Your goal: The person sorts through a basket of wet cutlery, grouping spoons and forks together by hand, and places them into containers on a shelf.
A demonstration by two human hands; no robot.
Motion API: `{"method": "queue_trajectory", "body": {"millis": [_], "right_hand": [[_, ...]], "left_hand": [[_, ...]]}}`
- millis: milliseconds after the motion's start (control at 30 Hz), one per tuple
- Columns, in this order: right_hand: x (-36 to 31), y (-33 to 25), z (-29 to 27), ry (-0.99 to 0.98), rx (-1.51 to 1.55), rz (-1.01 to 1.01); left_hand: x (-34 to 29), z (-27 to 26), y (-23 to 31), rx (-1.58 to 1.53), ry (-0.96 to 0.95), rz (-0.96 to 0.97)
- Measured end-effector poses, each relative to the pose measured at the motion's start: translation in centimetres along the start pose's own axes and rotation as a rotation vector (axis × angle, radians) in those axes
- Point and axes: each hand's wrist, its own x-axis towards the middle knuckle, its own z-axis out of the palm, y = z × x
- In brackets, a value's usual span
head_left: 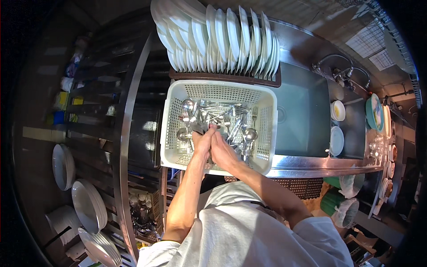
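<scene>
Both hands meet over a white perforated plastic basket [167,133] heaped with metal cutlery [222,109]. Forks, spoons and large round ladle or serving-spoon bowls lie in the heap. My left hand [202,141] is closed around several pieces of cutlery [196,126], their metal ends sticking out past the fingers. Pressed against it, my right hand [222,150] has its fingers curled together; what they grip, if anything, is hidden from view. Forks [254,115] rest along the basket's right side.
Behind the basket, white plates [218,40] stand upright in a brown rack [227,78]. To the right lies a water-filled sink [302,115] with taps [342,73] and bowls [337,111] beyond. Plate stacks [89,207] sit at left, past a metal shelf edge [129,107].
</scene>
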Motion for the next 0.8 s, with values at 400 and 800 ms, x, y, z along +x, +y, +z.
{"method": "queue_trajectory", "body": {"millis": [400,800], "right_hand": [[4.7,12.3,-4.1,0.077,-0.197,0.227],[8.5,-0.3,-8.9,-0.059,0.206,-0.246]], "left_hand": [[2.7,-6.5,-7.7,0.814,-0.314,0.586],[-0.1,0.2,-0.2,-0.186,-0.185,0.009]]}}
